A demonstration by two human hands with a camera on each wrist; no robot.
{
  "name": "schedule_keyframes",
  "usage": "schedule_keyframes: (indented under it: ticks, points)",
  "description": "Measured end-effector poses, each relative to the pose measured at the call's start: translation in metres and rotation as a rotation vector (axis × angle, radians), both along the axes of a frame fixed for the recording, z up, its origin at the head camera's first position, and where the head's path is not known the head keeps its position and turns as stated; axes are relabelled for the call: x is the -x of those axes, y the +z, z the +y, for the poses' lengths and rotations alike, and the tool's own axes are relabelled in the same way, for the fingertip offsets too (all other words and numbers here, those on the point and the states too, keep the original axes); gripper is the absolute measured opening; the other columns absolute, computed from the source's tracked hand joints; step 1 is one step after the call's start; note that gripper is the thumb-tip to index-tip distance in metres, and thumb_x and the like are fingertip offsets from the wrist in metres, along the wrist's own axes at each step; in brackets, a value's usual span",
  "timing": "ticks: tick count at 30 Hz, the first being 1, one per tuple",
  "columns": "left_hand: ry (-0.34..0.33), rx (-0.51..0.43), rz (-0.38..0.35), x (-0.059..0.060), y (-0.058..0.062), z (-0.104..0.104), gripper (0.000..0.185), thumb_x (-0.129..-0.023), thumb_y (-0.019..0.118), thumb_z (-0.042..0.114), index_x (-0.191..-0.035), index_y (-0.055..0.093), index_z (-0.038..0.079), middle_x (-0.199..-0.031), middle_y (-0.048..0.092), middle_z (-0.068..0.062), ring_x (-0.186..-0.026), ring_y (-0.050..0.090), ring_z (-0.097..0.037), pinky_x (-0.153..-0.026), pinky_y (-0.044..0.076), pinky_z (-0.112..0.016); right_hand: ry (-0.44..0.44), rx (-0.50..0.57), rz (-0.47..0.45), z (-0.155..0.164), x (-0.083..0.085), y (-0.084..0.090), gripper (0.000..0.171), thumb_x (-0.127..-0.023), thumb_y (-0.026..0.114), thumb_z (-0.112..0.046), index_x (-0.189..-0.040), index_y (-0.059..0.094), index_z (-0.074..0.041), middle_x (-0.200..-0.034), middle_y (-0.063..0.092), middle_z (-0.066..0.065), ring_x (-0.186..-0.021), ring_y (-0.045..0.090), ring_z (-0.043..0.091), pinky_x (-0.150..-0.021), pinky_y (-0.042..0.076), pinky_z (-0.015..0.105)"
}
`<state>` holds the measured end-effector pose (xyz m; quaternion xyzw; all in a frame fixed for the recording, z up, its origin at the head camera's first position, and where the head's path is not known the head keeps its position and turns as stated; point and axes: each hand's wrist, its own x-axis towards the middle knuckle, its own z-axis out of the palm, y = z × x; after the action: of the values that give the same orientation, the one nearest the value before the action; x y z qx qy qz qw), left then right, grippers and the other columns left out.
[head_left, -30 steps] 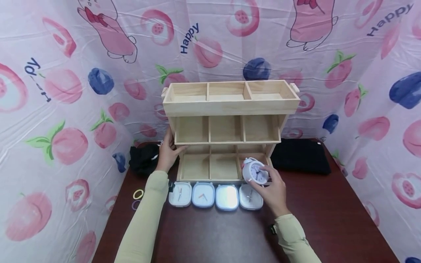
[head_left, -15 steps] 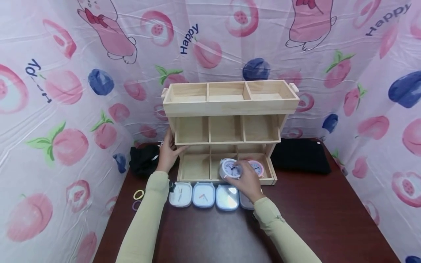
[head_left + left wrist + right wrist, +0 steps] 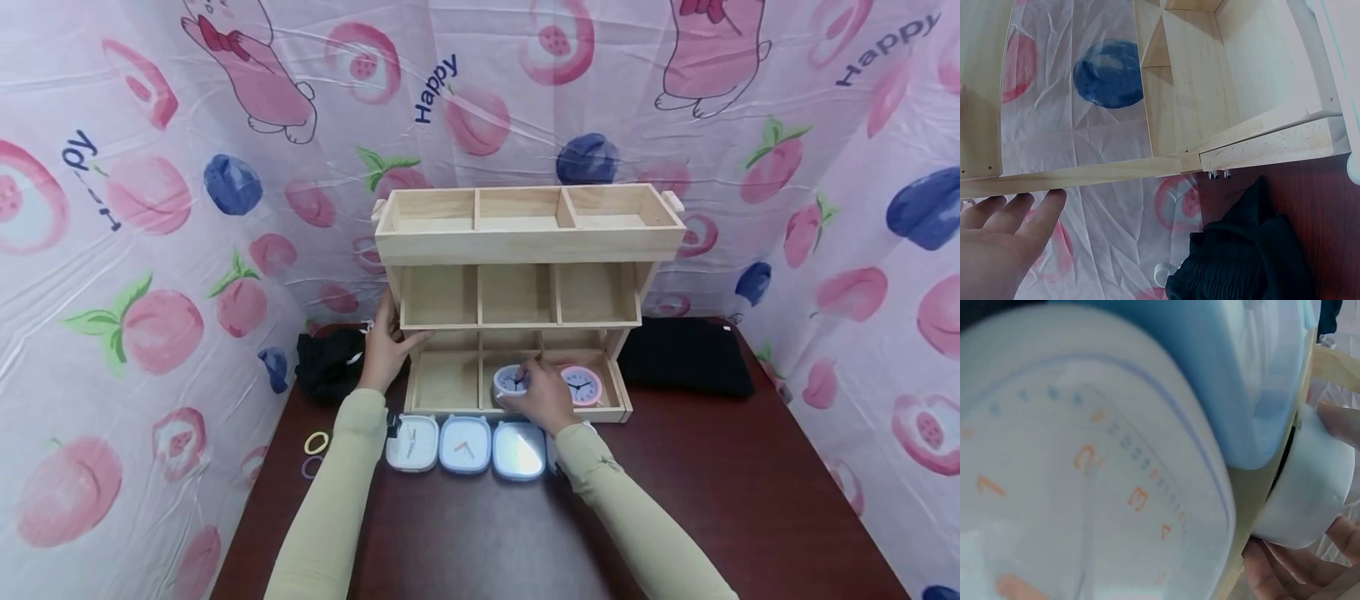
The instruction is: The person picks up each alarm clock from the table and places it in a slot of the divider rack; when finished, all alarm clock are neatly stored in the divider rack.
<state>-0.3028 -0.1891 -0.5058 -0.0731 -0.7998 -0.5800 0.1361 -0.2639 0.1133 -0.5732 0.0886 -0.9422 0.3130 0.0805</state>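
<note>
Right hand [image 3: 546, 398] holds a small round white alarm clock [image 3: 511, 381] with its fingers curled over the top and side, and the clock is inside the middle compartment of the lowest tier of the pale three-tier wooden organiser [image 3: 525, 250]. The grip from above seems sensible, because the tier above leaves little room and the clock has to go in from the front. In the right wrist view only the fingertips [image 3: 1285, 575] show at the rounded white body, so the exact grip is hard to read there.

Left hand [image 3: 385, 346] lies against the left side of the organiser at its middle shelf, with fingers straight and close together; the left wrist view shows them stretched out along the wooden edge [image 3: 1085, 177]. It looks like it steadies the light frame, so it does not slide on the dark brown table [image 3: 750, 467].

A pink round alarm clock [image 3: 581, 386] is in the right compartment of the same tier, just beside the white one. Four square pastel clocks [image 3: 465, 445] lie face up in a row on the table, touching the front of the organiser. A black cloth bundle [image 3: 326, 362] is near the left hand, a flat black fabric [image 3: 686, 358] is right of the organiser, and hair ties [image 3: 315, 442] lie at the left.
</note>
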Motion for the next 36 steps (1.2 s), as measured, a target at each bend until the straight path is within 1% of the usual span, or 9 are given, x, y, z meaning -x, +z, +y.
schedule_keyframes:
  ticks: [7,12,15,18,22,25,29,32,36]
  points:
    - [0.000,-0.002,0.012,0.001,-0.002,0.001,0.110,-0.094,0.084,0.016,-0.173,0.011,0.035,-0.179,0.024,-0.006,-0.159,0.039,-0.037,-0.127,0.040,-0.056,0.001,-0.053,-0.005,-0.003,0.008,-0.005,0.054,-0.068,0.100,-0.036,-0.104,0.071,-0.008,-0.101,0.073,0.013,-0.094,0.068,0.033,-0.082,0.058,0.050]
    - [0.000,-0.006,0.002,0.002,-0.002,0.003,0.109,-0.093,0.085,0.018,-0.173,0.013,0.038,-0.178,0.026,-0.005,-0.159,0.038,-0.035,-0.128,0.039,-0.055,0.024,-0.150,0.020,-0.003,0.009,-0.008,0.049,-0.064,0.102,-0.033,-0.099,0.076,-0.009,-0.092,0.076,0.011,-0.086,0.067,0.032,-0.078,0.057,0.048]
    - [0.005,-0.003,0.006,0.001,-0.002,0.003,0.109,-0.093,0.085,0.019,-0.173,0.013,0.037,-0.178,0.026,-0.005,-0.159,0.038,-0.035,-0.128,0.039,-0.056,0.046,-0.165,0.034,-0.002,0.009,-0.009,0.041,-0.066,0.100,-0.031,-0.095,0.080,-0.009,-0.089,0.078,0.010,-0.083,0.067,0.032,-0.075,0.056,0.046]
    - [0.006,0.002,0.010,-0.001,-0.001,0.002,0.109,-0.093,0.085,0.019,-0.173,0.012,0.037,-0.179,0.025,-0.006,-0.159,0.038,-0.036,-0.127,0.039,-0.057,0.064,-0.143,0.050,-0.001,0.009,-0.010,0.034,-0.071,0.097,-0.030,-0.093,0.083,-0.009,-0.090,0.080,0.010,-0.085,0.068,0.033,-0.077,0.057,0.047]
    - [0.010,0.010,0.012,-0.001,-0.001,0.001,0.110,-0.093,0.085,0.020,-0.173,0.011,0.036,-0.179,0.025,-0.006,-0.159,0.038,-0.036,-0.127,0.039,-0.057,0.090,-0.117,0.059,0.003,0.007,-0.011,0.031,-0.075,0.094,-0.028,-0.096,0.083,-0.008,-0.099,0.080,0.013,-0.096,0.069,0.037,-0.088,0.057,0.051]
    - [0.010,0.009,0.012,-0.001,-0.001,0.000,0.110,-0.093,0.086,0.020,-0.173,0.012,0.037,-0.179,0.025,-0.005,-0.159,0.038,-0.036,-0.127,0.039,-0.057,0.119,-0.082,0.050,0.006,0.003,-0.011,0.031,-0.079,0.092,-0.026,-0.100,0.083,-0.006,-0.114,0.077,0.021,-0.110,0.068,0.043,-0.100,0.055,0.057]
    - [0.012,0.010,0.000,-0.001,-0.002,0.000,0.109,-0.094,0.085,0.021,-0.172,0.011,0.039,-0.179,0.024,-0.003,-0.160,0.037,-0.035,-0.128,0.039,-0.056,0.117,0.023,0.051,0.014,-0.008,-0.010,0.030,-0.084,0.088,-0.020,-0.107,0.081,-0.002,-0.131,0.069,0.028,-0.126,0.062,0.048,-0.111,0.051,0.063]
    - [0.016,0.017,-0.010,-0.001,-0.003,0.000,0.108,-0.094,0.084,0.022,-0.172,0.011,0.040,-0.179,0.024,-0.003,-0.160,0.037,-0.035,-0.127,0.039,-0.056,0.082,0.097,0.077,0.022,-0.021,-0.006,0.027,-0.087,0.086,-0.017,-0.108,0.080,-0.001,-0.130,0.069,0.027,-0.125,0.062,0.046,-0.111,0.052,0.063]
    - [0.019,0.024,-0.007,-0.001,-0.002,0.001,0.108,-0.094,0.084,0.022,-0.172,0.012,0.039,-0.179,0.025,-0.005,-0.160,0.038,-0.036,-0.127,0.039,-0.056,0.034,0.125,0.111,0.036,-0.041,-0.002,0.025,-0.089,0.086,-0.017,-0.108,0.080,-0.001,-0.115,0.070,0.021,-0.110,0.065,0.038,-0.097,0.058,0.055]
